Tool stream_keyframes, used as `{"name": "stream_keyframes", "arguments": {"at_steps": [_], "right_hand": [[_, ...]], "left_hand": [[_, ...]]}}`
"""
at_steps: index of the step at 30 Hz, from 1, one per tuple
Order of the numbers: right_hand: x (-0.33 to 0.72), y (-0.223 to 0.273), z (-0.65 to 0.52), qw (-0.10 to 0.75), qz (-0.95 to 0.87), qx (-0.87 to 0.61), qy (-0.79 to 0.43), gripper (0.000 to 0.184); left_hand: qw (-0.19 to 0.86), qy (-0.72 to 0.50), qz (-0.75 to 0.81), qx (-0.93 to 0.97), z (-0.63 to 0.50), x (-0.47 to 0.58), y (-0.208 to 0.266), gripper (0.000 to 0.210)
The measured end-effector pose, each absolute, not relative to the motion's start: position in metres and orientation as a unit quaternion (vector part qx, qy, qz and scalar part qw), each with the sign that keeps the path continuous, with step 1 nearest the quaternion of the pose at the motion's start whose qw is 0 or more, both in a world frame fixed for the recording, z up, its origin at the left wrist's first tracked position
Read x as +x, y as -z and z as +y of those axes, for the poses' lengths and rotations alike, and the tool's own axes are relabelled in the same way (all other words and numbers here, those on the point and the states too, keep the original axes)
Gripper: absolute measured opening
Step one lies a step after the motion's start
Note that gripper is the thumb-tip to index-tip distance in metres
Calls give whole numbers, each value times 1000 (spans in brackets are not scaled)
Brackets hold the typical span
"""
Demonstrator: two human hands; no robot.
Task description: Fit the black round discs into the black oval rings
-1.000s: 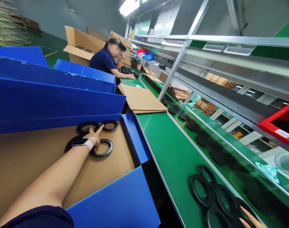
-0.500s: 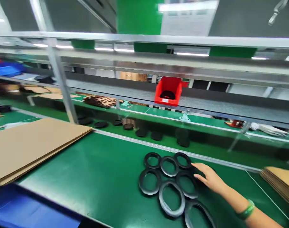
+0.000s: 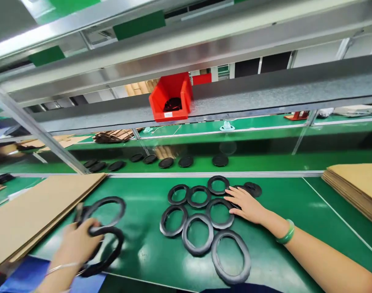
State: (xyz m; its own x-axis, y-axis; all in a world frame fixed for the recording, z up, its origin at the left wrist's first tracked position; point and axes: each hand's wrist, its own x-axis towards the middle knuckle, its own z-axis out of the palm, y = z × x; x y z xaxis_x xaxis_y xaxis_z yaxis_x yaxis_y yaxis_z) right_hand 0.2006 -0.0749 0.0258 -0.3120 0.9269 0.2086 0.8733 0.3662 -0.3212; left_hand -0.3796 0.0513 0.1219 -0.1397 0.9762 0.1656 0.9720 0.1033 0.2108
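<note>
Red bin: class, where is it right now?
In the head view, the red bin sits on the grey shelf, slightly left of centre, beyond the black rings.

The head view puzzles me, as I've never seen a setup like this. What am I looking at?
There is no machine here: these are a person's bare hands, seen by a camera worn on the head, looking forward and down. The left hand, blurred, holds black rings. The right hand is spread at the right edge of a cluster of rings lying on the green table. Brown sheets lie at the left, and a red bin sits above.
</note>
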Motion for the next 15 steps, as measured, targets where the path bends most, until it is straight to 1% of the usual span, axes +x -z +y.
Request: {"name": "stream_keyframes", "arguments": {"at_steps": [2,3,8,12,15], "right_hand": [[201,-27,-79,188,-805,-558,-70,60],[201,-29,-82,190,-804,-559,-69,61],[207,-38,-97,211,-794,-566,-71,64],[217,-35,-105,240,-795,-548,-101,66],[223,-32,-104,292,-779,-543,-114,57]], "left_hand": [[11,-96,693,715,70,-337,-106,22],[19,-81,675,733,80,-315,-95,25],[68,-42,618,782,114,-240,-45,56],[78,-23,630,773,121,-226,-32,73],[40,-20,628,777,112,-226,-36,79]]}}
